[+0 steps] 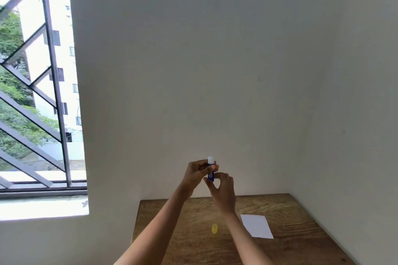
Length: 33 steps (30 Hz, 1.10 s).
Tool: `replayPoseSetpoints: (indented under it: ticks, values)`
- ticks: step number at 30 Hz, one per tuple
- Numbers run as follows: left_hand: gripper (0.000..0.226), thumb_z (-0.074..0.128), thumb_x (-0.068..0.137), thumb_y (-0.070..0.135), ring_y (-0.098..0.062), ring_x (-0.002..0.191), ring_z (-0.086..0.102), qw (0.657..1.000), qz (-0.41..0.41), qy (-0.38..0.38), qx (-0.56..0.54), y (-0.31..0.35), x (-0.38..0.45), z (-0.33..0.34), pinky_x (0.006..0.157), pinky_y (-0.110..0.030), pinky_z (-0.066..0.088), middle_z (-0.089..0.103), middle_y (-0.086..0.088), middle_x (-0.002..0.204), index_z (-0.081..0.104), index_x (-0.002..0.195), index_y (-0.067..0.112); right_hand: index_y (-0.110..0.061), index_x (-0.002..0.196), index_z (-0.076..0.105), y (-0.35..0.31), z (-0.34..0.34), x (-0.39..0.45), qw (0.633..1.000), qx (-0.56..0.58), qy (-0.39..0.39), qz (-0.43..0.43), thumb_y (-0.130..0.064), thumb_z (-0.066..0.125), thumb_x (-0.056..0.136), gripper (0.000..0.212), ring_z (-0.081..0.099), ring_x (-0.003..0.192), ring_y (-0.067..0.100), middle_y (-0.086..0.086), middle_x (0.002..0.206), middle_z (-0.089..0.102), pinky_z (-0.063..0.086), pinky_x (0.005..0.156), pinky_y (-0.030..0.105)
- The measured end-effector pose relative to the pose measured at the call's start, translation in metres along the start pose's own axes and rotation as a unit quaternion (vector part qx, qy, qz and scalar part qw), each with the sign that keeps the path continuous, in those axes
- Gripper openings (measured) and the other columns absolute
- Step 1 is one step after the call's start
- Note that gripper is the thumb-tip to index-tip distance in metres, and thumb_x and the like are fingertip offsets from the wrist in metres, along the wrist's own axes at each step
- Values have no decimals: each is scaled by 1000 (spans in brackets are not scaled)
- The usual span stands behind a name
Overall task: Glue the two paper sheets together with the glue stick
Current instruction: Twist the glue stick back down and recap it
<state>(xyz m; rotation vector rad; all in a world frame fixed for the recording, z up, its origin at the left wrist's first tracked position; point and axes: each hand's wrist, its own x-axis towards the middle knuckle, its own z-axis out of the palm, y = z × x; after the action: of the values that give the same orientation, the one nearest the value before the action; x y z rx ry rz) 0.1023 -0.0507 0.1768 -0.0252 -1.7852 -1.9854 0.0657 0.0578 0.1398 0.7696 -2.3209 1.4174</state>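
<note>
A blue glue stick point(211, 173) stands upright in the air above the far edge of the table, its white glue tip exposed at the top. My left hand point(197, 173) grips the upper part of its barrel. My right hand point(221, 191) pinches its base between thumb and fingers. The stick's yellow cap point(214, 228) stands on the wooden table point(290, 243) below my hands. A white paper sheet point(256, 226) lies flat on the table to the right of the cap. I can make out only one sheet.
The table fits into a corner between pale walls at the back and right. A barred window point(38, 92) opens on the left, beyond the table's left edge.
</note>
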Motion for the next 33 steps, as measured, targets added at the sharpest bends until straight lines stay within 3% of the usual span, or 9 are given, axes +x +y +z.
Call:
replayPoseSetpoints:
  ticks: [4, 8, 10, 15, 19, 23, 26, 29, 33]
  values:
    - [14, 61, 88, 6, -12, 84, 70, 1000, -3, -27, -5, 0, -1, -7, 75, -17, 53, 74, -2, 85, 69, 99, 4, -23, 99, 60, 1, -14, 12, 974, 133, -179, 43, -33, 62, 88, 15, 55, 100, 9, -7, 101, 58, 41, 75, 11]
    - [21, 59, 90, 7, -19, 89, 71, 999, -18, -35, -19, 0, 1, -10, 77, -22, 56, 73, -7, 93, 64, 108, -1, -21, 124, 57, 2, -22, 20, 937, 123, -324, 49, -39, 43, 96, 36, 51, 113, 6, -8, 118, 58, 38, 94, 22]
    - [18, 59, 89, 7, -18, 87, 72, 999, -18, -20, -18, -1, 3, -9, 75, -22, 56, 73, -8, 92, 66, 106, 1, -18, 119, 60, 4, -19, 21, 955, 60, -287, 40, -43, 45, 94, 38, 56, 112, 13, 0, 120, 63, 43, 93, 29]
    - [12, 64, 85, 5, -17, 84, 72, 1000, -11, 9, -5, 0, 8, 1, 71, -20, 55, 76, 1, 82, 72, 90, 13, -16, 96, 68, -2, -2, 9, 997, -69, 16, 32, -51, 69, 75, 42, 63, 88, 16, -1, 94, 69, 45, 66, 25]
    - [11, 64, 86, 6, -14, 81, 72, 1000, -11, 6, -9, 1, 11, -1, 70, -17, 54, 75, -1, 84, 71, 94, 9, -15, 97, 60, 0, -2, 16, 997, -7, -50, 52, -48, 66, 79, 38, 56, 75, 7, -9, 90, 56, 35, 56, 15]
    - [19, 62, 87, 4, -13, 81, 71, 1000, -18, -10, -13, 0, 13, -5, 72, -17, 54, 72, -7, 88, 66, 105, -1, -16, 110, 59, 5, -10, 24, 972, 57, -221, 60, -38, 46, 95, 30, 58, 99, 16, 2, 106, 63, 47, 85, 32]
    - [15, 63, 86, 4, -15, 83, 71, 1000, -13, 13, -22, -4, 14, -2, 72, -18, 54, 73, -8, 89, 69, 100, 3, -20, 104, 66, 6, -8, 23, 987, -114, -113, -4, -47, 51, 90, 34, 64, 95, 16, -1, 102, 71, 48, 78, 31]
    - [11, 66, 84, 4, -20, 83, 71, 999, -5, 23, -22, -7, 16, 4, 73, -22, 55, 74, -5, 84, 73, 89, 11, -16, 89, 68, 4, -1, 14, 990, -136, 32, -16, -52, 67, 77, 38, 65, 76, 15, -2, 86, 72, 48, 65, 26]
    - [10, 68, 83, 6, -19, 82, 72, 1000, -7, 14, -24, -10, 19, 4, 71, -21, 55, 76, -2, 82, 74, 87, 13, -17, 93, 57, 8, 1, 14, 995, -98, 7, 4, -50, 63, 81, 36, 54, 67, 4, -9, 89, 62, 35, 53, 15]
